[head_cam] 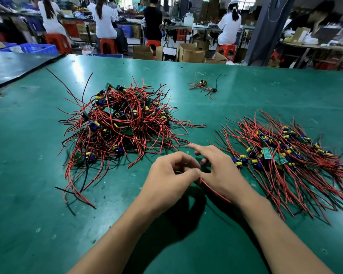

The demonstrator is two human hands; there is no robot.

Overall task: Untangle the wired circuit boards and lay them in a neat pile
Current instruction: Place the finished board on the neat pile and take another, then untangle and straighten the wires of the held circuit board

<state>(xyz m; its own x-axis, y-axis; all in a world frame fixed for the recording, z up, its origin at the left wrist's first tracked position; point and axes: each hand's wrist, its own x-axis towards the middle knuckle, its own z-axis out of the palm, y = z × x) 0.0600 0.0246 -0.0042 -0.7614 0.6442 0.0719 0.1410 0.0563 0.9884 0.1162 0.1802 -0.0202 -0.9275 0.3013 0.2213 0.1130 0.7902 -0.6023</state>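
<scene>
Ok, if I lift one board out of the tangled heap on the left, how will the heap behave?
The tangled heap will probably drag along, since its red and black leads loop through each other. Those leads look floppy, drooping onto the table, so expect no stiffness. The boards seem small and light, so neighbours may lift too.
</scene>
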